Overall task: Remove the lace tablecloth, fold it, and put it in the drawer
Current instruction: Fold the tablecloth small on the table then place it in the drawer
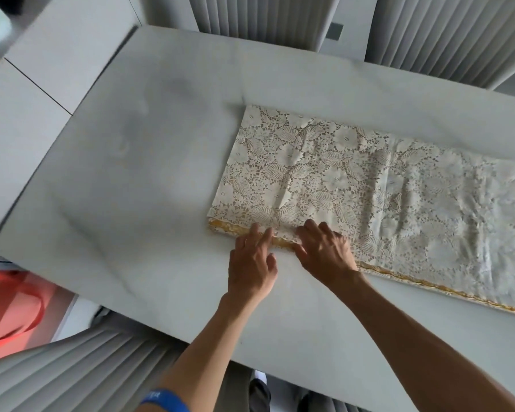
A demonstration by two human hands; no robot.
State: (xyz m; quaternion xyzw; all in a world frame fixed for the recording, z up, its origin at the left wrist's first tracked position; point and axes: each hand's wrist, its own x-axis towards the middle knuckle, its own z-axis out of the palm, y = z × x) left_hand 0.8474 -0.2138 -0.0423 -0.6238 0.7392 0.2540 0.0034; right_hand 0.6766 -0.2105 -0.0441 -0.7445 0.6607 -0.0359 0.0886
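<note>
On matte table [149, 150], folded floral lace [354, 185]

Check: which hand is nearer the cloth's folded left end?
Left. The left hand touches the near gold-trimmed edge of the cloth with its fingertips, a short way from that end. The right hand rests on the same edge, just farther right.

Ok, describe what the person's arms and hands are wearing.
Both forearms are bare, with no sleeves in view. The left wrist carries a blue wristband with pale lettering too small to read. The left hand and right hand show no gloves or rings.
</note>
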